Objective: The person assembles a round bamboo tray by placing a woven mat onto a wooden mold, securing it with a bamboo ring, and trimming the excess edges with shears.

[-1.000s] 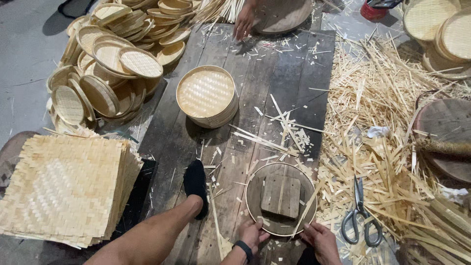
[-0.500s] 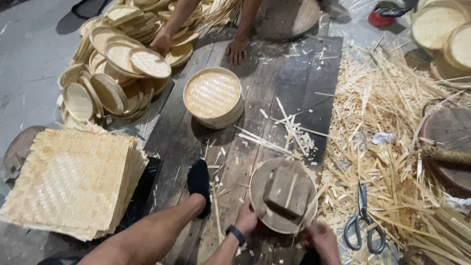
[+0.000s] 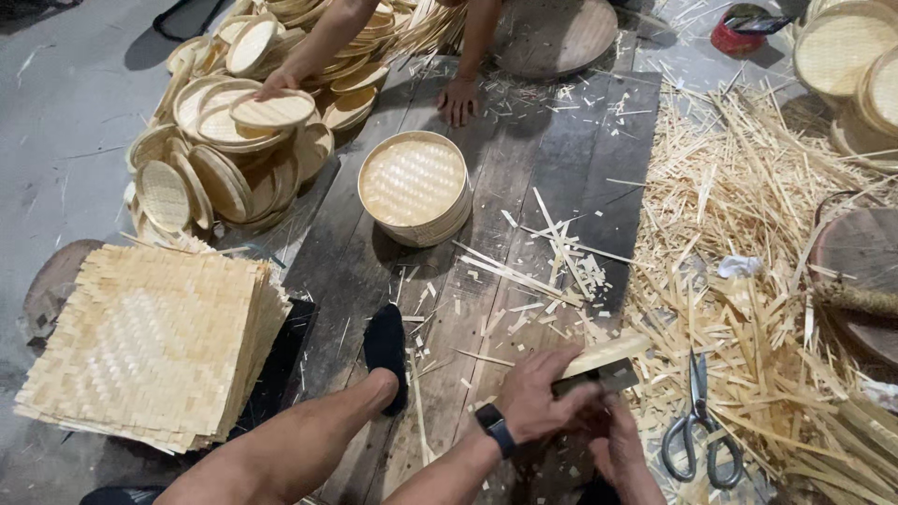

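My left hand (image 3: pixel 541 400), with a dark watch on its wrist, and my right hand (image 3: pixel 613 441) together grip a round bamboo hoop (image 3: pixel 606 356) that has a wooden block in it. The hoop is tipped up, so I see only its pale rim and a dark edge. It is held low over the dark floor planks (image 3: pixel 524 215), just left of the scissors (image 3: pixel 698 423). My leg stretches forward and ends in a black-socked foot (image 3: pixel 385 344).
A stack of round woven trays (image 3: pixel 413 185) stands mid-plank. Square woven mats (image 3: pixel 150 337) are piled at left and round lids (image 3: pixel 210 154) are heaped behind them. Another person's hand (image 3: pixel 277 84) holds one lid, and their other hand (image 3: pixel 458 99) rests on the planks. Loose bamboo strips (image 3: pixel 748 234) cover the right.
The hoop lay flat on the planks; I have tipped it up on edge and brought my hands closer over it. The other person's arm has reached to the heap of lids.
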